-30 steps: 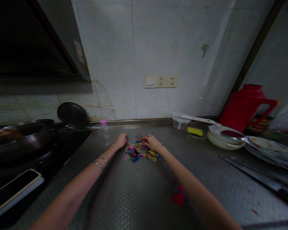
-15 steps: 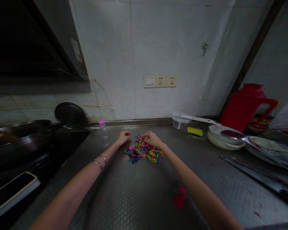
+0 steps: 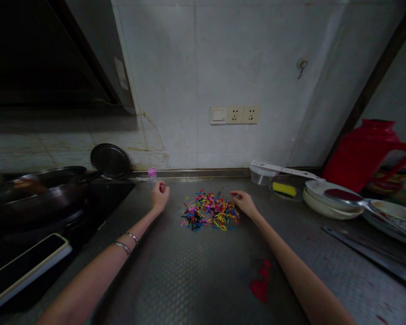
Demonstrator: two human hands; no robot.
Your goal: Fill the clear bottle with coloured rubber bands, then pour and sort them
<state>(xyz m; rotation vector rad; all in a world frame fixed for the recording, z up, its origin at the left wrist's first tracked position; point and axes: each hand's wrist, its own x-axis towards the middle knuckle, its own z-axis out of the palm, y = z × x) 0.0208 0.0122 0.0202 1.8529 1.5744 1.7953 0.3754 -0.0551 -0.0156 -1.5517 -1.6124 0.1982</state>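
Observation:
A pile of small, colourful elastic bands (image 3: 211, 211) lies spread on the metal counter. To its left, my left hand (image 3: 160, 197) has its fingers curled in, right beside a small clear bottle with a pink cap (image 3: 152, 172). The hand hides the bottle's lower part; whether the fingers touch it or pinch something small, I cannot make out. On the pile's right edge is my right hand (image 3: 245, 203), its fingers stretched to the left and a little apart, with nothing visible in them.
A pan (image 3: 50, 189) and a phone (image 3: 23, 271) are at the left. To the right stand a clear tub (image 3: 261, 175), a yellow sponge (image 3: 284, 189), stacked bowls (image 3: 331, 210), a knife (image 3: 365, 253) and a red thermos (image 3: 362, 155). Red patches (image 3: 260, 286) mark the front counter.
My left hand has moved left, away from the pile to the bottle. My right hand has come off the pile to its right side. The view has shifted slightly left.

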